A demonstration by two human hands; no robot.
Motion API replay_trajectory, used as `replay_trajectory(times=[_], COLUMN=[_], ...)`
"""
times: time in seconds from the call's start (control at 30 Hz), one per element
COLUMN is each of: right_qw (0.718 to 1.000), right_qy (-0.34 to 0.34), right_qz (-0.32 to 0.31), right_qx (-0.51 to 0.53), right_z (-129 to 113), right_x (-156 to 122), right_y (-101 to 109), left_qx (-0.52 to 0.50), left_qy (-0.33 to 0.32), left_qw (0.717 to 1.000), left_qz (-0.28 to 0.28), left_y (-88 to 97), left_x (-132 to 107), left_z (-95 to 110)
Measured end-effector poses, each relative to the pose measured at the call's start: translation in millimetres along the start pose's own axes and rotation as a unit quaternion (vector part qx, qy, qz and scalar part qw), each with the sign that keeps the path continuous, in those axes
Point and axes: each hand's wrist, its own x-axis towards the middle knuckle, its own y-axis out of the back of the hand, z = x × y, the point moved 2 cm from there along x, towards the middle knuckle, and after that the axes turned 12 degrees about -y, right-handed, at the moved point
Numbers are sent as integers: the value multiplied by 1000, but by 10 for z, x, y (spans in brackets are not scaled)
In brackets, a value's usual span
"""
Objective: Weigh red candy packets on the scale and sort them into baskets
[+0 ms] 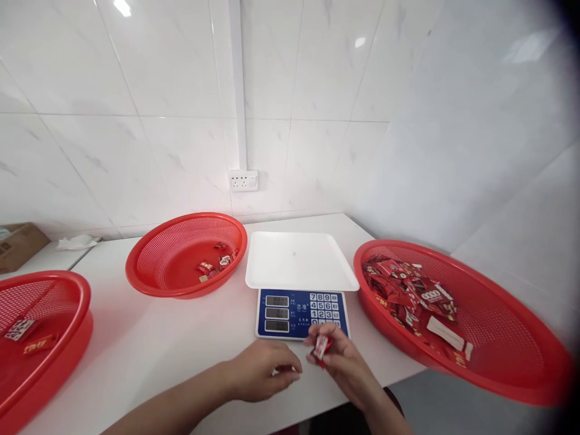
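My right hand (341, 361), at the front edge of the scale, pinches a small red-and-white wrapped candy (321, 347) between thumb and fingers. Just to its left is my left hand (265, 370), its fingers loosely curled and the thumb apart, with nothing seen in it. Behind both hands stands a digital scale (301, 314) with a blue keypad panel and a bare white weighing tray (299, 260). The right-hand red basket (507, 281) holds a heap of similar red wrapped candies (408, 290) and a pale strip-shaped piece.
Left of the scale, a round red basket (154, 260) contains several wrapped pieces. Another red basket (49, 356) at the far left holds two packets. A cardboard box (22, 246) lies behind it. The white table (167, 338) meets a tiled wall with a socket (243, 180).
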Motion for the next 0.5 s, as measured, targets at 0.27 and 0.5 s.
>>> replay_trajectory(times=[0.27, 0.5], right_qw=[943, 887], right_qy=[123, 161], right_qz=[192, 178], right_qx=[-242, -394], right_z=[-864, -961], right_x=[503, 791], right_y=[-104, -214], left_qx=[-11, -79], left_qy=[-39, -2], left_qw=[998, 996], left_qz=[-47, -51], left_y=[-484, -398], left_x=[18, -21], left_z=[-144, -210])
